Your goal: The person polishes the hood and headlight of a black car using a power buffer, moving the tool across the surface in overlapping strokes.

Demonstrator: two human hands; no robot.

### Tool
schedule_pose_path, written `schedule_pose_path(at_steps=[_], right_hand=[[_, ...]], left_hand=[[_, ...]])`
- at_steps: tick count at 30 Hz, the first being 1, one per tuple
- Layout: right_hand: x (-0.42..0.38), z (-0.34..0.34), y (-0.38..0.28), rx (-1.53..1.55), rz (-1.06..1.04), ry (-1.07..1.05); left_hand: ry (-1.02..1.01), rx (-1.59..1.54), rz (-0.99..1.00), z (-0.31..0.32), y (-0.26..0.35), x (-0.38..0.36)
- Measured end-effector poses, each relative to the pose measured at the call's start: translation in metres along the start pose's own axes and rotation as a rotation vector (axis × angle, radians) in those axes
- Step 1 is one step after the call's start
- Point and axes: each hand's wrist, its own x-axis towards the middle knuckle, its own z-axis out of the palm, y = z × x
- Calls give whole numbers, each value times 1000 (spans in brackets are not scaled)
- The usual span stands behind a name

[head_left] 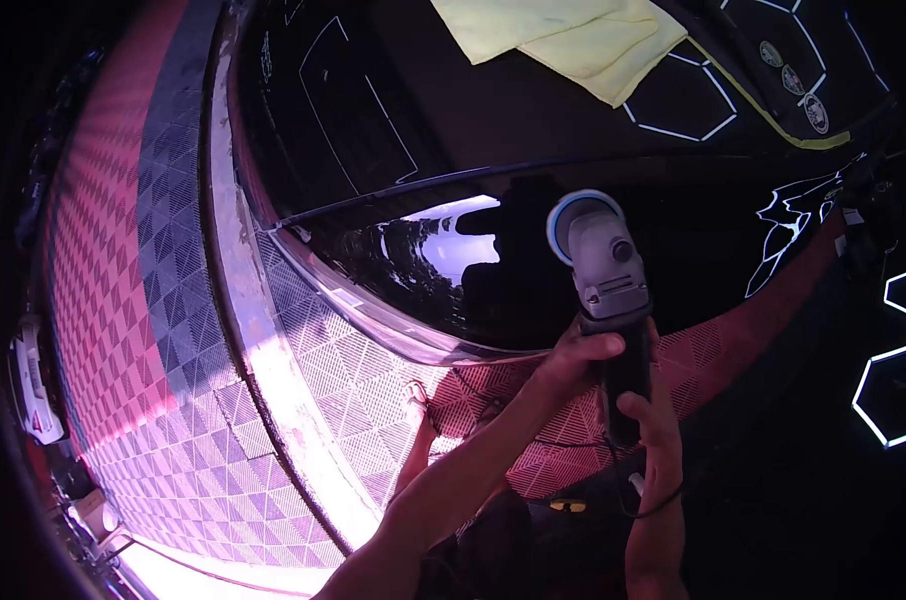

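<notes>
Both hands hold a grey and black car polisher [610,260] over a dark, glossy car panel [533,310]. My left hand [581,352] wraps around the front of the black grip, its thumb lying across the top. Farther back on the handle, my right hand [655,415] is closed around the rear end, with the thumb on its side. The round pad [555,225] with a pale blue edge overlaps the panel at the polisher's head. A dark cord trails from the handle past my right wrist.
Yellow cloths [583,40] lie folded on the upper car surface, near several round stickers [815,113]. Yellow edging [818,142] runs along the right. Red and grey tiles [123,300] cover the floor, with a pale strip [273,400] crossing it. A small yellow object [568,506] lies below.
</notes>
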Motion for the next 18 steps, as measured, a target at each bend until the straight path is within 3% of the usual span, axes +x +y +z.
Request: schedule_pose_path(at_steps=[6, 10, 15, 16, 18], right_hand=[[3, -16, 0, -6, -49, -21], [10, 9, 15, -52, -36, 21], [15, 19, 30, -349, -157, 93], [11, 17, 25, -344, -154, 75], [1, 5, 9, 41, 58, -34]], left_hand=[[-69, 56, 38, 10, -1, 17], [4, 19, 55, -7, 12, -12], [-45, -59, 132, -19, 15, -26], [-6, -4, 102, -13, 9, -21], [46, 74, 26, 3, 5, -8]])
